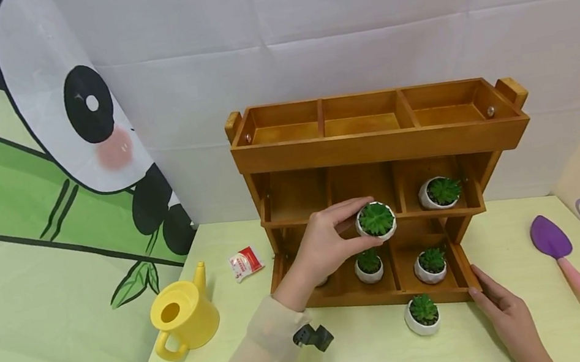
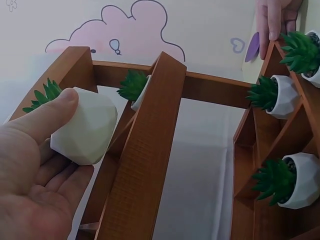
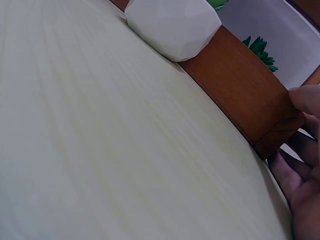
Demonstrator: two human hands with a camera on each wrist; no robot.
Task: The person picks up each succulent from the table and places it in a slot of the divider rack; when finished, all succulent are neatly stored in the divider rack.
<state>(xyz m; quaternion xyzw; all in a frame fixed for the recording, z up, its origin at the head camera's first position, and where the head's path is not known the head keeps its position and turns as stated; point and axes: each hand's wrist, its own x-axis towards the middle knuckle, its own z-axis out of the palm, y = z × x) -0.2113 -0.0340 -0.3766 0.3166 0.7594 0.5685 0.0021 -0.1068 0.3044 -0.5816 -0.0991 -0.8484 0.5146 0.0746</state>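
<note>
My left hand (image 1: 329,240) holds a small potted succulent (image 1: 376,220) between thumb and fingers, in front of the middle tier of a brown wooden shelf (image 1: 382,146). The white faceted pot (image 2: 86,127) shows closely in the left wrist view. With thumb and fingers, my right hand (image 1: 509,314) grips the front right corner of the shelf's bottom tier. One succulent (image 1: 439,193) stands in the middle tier's right compartment. Below it are a succulent (image 1: 431,265) at bottom right and another succulent (image 1: 369,265) at bottom centre; a further pot is mostly hidden behind my left wrist.
Another potted succulent (image 1: 422,315) stands on the table before the shelf. To the left are a yellow watering can (image 1: 186,313) and a red-and-white packet (image 1: 246,264). A purple trowel with a pink handle (image 1: 562,257) lies at right. A pale cloth (image 1: 358,29) hangs behind.
</note>
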